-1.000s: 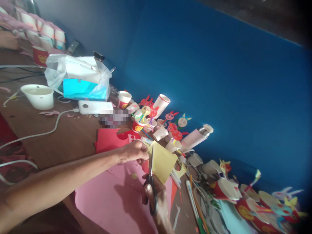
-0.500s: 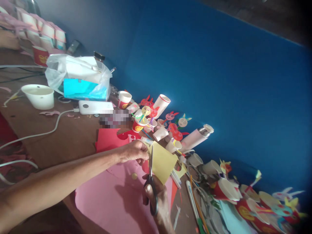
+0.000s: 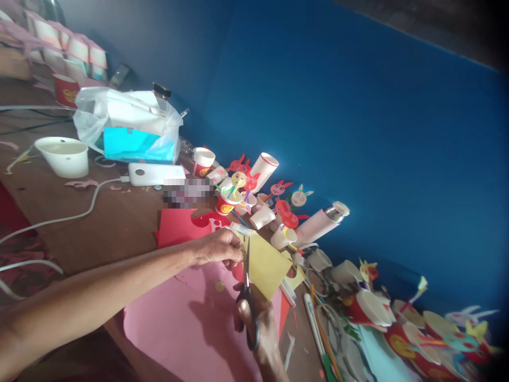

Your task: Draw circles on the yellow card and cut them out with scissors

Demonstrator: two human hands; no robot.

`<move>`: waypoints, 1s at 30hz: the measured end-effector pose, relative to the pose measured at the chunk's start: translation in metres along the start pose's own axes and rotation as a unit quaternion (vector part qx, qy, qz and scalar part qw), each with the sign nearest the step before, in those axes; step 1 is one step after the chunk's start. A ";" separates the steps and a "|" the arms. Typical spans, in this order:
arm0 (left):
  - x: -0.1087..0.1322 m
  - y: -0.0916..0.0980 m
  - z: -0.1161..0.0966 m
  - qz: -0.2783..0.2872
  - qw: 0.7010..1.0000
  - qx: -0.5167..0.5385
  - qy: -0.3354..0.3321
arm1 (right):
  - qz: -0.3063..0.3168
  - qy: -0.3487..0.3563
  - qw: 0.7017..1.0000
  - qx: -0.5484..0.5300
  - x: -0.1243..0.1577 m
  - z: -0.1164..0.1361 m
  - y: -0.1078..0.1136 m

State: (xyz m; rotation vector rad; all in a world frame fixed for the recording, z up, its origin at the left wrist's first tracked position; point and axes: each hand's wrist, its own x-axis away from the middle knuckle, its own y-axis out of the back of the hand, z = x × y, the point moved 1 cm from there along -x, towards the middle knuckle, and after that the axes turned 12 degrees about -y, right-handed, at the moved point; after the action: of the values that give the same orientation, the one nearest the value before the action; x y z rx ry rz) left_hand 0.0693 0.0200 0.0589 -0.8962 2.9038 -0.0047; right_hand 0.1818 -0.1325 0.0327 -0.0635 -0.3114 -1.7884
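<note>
My right hand (image 3: 258, 315) grips a pair of scissors (image 3: 251, 318) by its black handles, with the blades pointing away from me. A sheet of yellow paper (image 3: 267, 265) lies against the blades, and its left edge is between them and my left hand. My left hand (image 3: 223, 246) is closed, its fingertips pinching the yellow paper at that edge. Below both hands spreads a large pink sheet (image 3: 170, 323). On it rests a small yellow disc (image 3: 219, 286). Red paper (image 3: 181, 228) with a rounded cutout lies just beyond my left wrist.
Paper cups with rabbit-face cutouts (image 3: 299, 196) stand along the blue wall, near a pink thermos (image 3: 320, 225). More decorated cups (image 3: 369, 307) crowd the right side. A white power bank (image 3: 157, 175), a plastic bag (image 3: 93, 114) and a white cup (image 3: 66, 162) sit on the left.
Very little differs. The scissors blades look slightly closer together at the yellow paper's edge, and my right hand has shifted a touch. My left hand keeps its place.
</note>
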 end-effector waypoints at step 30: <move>0.001 -0.018 -0.002 -0.055 0.994 0.093 0.019 | -0.034 0.029 0.998 0.044 -0.001 0.004 0.002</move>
State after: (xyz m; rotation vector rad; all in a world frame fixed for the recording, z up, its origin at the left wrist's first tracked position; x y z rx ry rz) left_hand 0.0785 0.0043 0.0614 -1.0315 2.8252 -0.2979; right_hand 0.1834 -0.1312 0.0364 0.0616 -0.3551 -1.8370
